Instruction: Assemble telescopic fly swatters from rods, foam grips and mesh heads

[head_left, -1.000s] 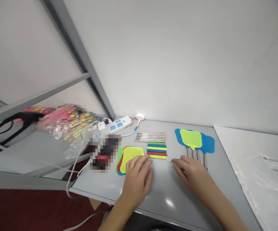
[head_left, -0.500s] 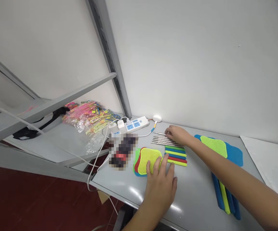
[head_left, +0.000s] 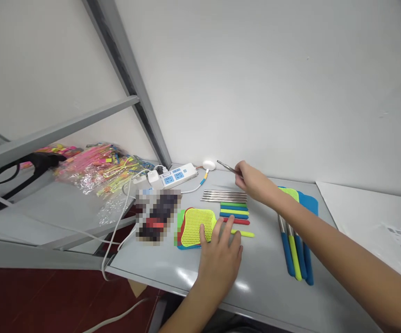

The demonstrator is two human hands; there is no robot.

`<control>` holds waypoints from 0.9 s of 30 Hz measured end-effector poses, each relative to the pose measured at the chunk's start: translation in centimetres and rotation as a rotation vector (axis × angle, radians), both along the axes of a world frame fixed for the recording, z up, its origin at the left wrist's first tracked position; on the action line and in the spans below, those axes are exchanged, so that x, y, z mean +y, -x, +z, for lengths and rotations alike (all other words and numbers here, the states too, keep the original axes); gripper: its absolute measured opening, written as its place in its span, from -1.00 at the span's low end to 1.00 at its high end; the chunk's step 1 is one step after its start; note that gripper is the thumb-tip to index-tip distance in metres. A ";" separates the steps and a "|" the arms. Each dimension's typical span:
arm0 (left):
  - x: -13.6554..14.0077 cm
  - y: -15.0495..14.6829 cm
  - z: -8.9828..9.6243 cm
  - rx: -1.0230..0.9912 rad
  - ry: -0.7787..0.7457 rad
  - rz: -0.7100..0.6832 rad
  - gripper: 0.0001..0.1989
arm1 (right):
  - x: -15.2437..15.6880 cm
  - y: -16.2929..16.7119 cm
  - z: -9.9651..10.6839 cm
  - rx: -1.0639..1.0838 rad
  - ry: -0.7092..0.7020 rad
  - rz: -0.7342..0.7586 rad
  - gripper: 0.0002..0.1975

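Note:
My right hand (head_left: pixel 254 182) is closed on a thin metal rod (head_left: pixel 226 166), raised above the desk near the wall. Below it, several similar metal rods (head_left: pixel 221 196) lie side by side. My left hand (head_left: pixel 220 254) rests with fingers spread over the neck of a yellow-green fly swatter (head_left: pixel 196 225), which lies on a stack of other swatter heads. Between the hands lie several coloured handles, including a blue handle (head_left: pixel 237 216) and a red handle (head_left: pixel 238 221). My right forearm passes over finished-looking swatters with metal shafts and blue and yellow-green handles (head_left: pixel 293 254).
A white power strip (head_left: pixel 186 172) with plugs and cables sits at the back left, beside a pixelated item (head_left: pixel 160 215). Bagged colourful goods (head_left: pixel 96 166) lie beyond the metal frame (head_left: pixel 144 111). White sheeting (head_left: pixel 353 217) covers the right side.
My right hand has lifted a metal rod up from the row. The yellow-green swatter's handle now sticks out farther right than the other handles. The camera view has shifted right.

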State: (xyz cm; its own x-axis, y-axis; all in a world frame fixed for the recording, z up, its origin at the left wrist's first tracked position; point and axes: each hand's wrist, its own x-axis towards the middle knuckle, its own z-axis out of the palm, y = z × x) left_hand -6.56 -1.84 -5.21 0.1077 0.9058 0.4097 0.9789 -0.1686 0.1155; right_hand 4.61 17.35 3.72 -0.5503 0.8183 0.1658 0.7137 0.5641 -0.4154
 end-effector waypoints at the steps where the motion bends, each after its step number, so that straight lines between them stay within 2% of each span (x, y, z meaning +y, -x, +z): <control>1: -0.1 -0.1 -0.2 -0.009 -0.005 -0.008 -0.77 | -1.0 -0.6 0.7 0.041 -0.007 -0.015 -0.88; 4: -0.4 -0.6 -0.7 -0.018 0.013 -0.051 -0.72 | -4.3 -2.1 2.3 0.285 0.012 -0.051 -0.88; 8: -1.1 -1.6 -1.2 0.016 0.037 -0.211 -0.79 | -8.8 -3.8 3.1 0.714 0.213 -0.099 -0.91; 11: -1.9 -2.4 -1.4 0.035 0.063 -0.289 -0.75 | -12.0 -4.7 2.4 0.884 0.377 -0.146 -0.91; 17: -2.7 -2.6 -1.0 -0.029 0.068 -0.251 -0.82 | -15.7 -6.9 -0.2 1.238 0.589 -0.115 -0.94; 19: -2.4 -2.4 -0.4 -0.164 0.026 -0.259 -0.85 | -15.9 -7.7 -0.8 1.361 0.632 -0.102 -0.94; 23: -1.4 -2.7 1.6 -0.617 -0.099 -0.276 -0.85 | -15.4 -8.5 -1.9 1.489 0.741 -0.119 -0.93; 27: -0.5 -4.1 2.7 -0.818 -0.146 -0.285 -0.91 | -14.9 -8.3 -2.6 1.541 0.876 -0.134 -0.90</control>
State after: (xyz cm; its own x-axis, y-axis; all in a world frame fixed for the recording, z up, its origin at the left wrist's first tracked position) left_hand -2.51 -2.39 -2.51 -0.0563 0.8215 0.5675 0.5170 -0.4622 0.7204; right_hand 12.89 2.43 1.11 -0.2613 0.9640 -0.0498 -0.5579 -0.1929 -0.8071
